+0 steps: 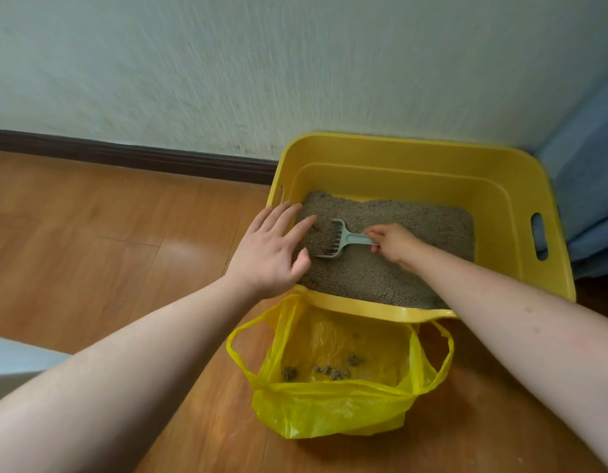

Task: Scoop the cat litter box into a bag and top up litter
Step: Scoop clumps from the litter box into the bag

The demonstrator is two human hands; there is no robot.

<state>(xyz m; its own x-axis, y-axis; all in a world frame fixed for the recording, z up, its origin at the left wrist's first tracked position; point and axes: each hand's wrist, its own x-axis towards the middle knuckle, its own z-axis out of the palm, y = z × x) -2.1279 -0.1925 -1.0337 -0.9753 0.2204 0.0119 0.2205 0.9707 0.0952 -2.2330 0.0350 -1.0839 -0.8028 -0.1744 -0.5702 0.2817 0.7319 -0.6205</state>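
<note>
Yellow litter box (500, 186) sits on the wood floor (91, 233) against the wall, grey litter (398, 227) inside. Right hand (393, 242) grips the handle of a pale scoop (343, 238); long axis runs left-right, head pointing left, loaded with litter. Left hand (270, 249) is spread flat, fingers straight, over the box's left edge, holding nothing. Yellow bag (336, 387) lies open just near of the box, clumps (329, 370) inside.

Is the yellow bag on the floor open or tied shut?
Open. The yellow bag has its mouth spread wide and handles loose, so a few clumps show inside.
</note>
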